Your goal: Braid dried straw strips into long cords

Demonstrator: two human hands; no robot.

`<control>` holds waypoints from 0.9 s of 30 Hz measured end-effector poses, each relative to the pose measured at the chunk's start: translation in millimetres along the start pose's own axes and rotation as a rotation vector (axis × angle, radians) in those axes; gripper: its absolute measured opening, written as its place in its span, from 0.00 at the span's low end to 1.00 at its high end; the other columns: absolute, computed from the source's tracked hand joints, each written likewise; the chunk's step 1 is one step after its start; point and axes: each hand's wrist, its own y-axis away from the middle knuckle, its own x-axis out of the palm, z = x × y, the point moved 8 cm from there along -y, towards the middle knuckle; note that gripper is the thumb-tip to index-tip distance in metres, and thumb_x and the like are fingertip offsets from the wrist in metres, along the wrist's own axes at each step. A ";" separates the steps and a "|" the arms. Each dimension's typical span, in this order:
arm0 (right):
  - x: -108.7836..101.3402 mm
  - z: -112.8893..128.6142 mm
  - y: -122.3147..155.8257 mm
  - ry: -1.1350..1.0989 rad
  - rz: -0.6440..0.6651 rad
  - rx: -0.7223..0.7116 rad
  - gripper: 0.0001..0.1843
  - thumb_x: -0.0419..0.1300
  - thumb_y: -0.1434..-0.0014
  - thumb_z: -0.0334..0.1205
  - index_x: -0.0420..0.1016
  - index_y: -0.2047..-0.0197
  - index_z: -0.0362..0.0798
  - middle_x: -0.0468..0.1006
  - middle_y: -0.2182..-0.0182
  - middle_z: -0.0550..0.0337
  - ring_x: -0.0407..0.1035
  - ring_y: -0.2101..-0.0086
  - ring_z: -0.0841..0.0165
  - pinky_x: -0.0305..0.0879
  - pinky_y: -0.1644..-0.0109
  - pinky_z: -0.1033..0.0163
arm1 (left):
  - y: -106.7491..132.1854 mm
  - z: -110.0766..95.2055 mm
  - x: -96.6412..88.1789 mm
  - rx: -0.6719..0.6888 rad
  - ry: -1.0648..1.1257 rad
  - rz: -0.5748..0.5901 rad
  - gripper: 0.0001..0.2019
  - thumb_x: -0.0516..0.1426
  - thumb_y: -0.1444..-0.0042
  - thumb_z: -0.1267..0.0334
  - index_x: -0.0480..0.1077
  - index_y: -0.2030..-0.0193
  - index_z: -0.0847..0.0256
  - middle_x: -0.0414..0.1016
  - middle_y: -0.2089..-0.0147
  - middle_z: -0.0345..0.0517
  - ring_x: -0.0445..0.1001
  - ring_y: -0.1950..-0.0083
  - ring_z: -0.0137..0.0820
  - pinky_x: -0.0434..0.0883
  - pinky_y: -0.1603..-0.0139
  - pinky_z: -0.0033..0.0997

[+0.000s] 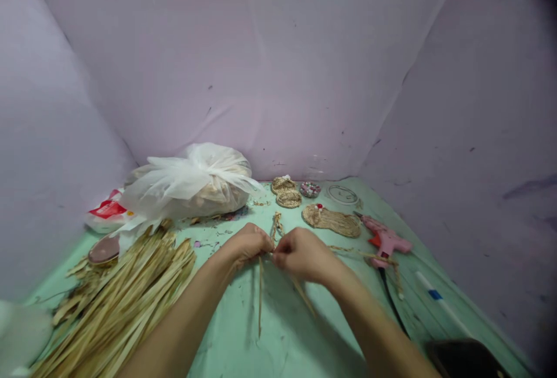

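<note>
My left hand [251, 244] and my right hand [302, 253] meet at the middle of the table, thumbs and fingers pinched close together on a braid of dried plant fibre [277, 223]. The braid's looped end sticks up beyond my fingertips. Below my left hand hangs one loose strand [260, 302], and another strand [303, 295] slants down under my right hand. The exact grip point is partly hidden by the fingers. Just past my right hand lies a woven sole-shaped piece [333, 221] with a red bead.
Left, a heap of dried strips [126, 297] lies before a tied white plastic bag [195, 183]. At the back are small woven pieces [289, 198] and a bead dish [310, 190]. A pink glue gun [387, 240], its cord, and a white stick [441, 302] lie right.
</note>
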 end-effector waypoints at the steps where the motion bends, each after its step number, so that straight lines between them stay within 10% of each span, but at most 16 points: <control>1: -5.5 -7.7 -4.1 -0.147 -0.037 0.021 0.06 0.56 0.56 0.35 0.75 0.76 0.44 0.74 0.79 0.57 0.66 0.76 0.70 0.56 0.75 0.69 | -0.3 0.0 -0.4 0.005 -0.005 0.014 0.02 0.53 0.68 0.72 0.62 0.85 0.66 0.50 0.90 0.32 0.45 0.87 0.17 0.40 0.84 0.23; 6: 19.9 -28.5 -15.3 -0.813 0.055 0.261 0.05 0.52 0.54 0.30 0.68 0.77 0.42 0.69 0.84 0.60 0.62 0.82 0.76 0.58 0.77 0.72 | -4.3 2.7 0.1 0.037 -0.001 0.067 0.02 0.52 0.67 0.69 0.62 0.85 0.65 0.50 0.90 0.32 0.44 0.87 0.17 0.41 0.85 0.23; 13: 45.6 -28.2 -22.4 -0.824 0.052 0.260 0.07 0.51 0.57 0.29 0.63 0.83 0.43 0.55 0.92 0.69 0.44 0.89 0.79 0.39 0.85 0.71 | -7.4 6.6 3.5 0.050 -0.063 0.113 0.02 0.51 0.68 0.70 0.64 0.83 0.65 0.50 0.90 0.32 0.44 0.87 0.19 0.40 0.84 0.24; 27: 45.2 -33.0 -20.6 -0.844 -0.003 0.257 0.04 0.51 0.63 0.28 0.65 0.85 0.42 0.54 0.92 0.71 0.43 0.88 0.80 0.38 0.82 0.70 | 10.9 -18.6 -16.2 0.115 -0.682 -0.253 0.03 0.55 0.65 0.67 0.67 0.84 0.63 0.62 0.85 0.42 0.62 0.78 0.29 0.52 0.78 0.26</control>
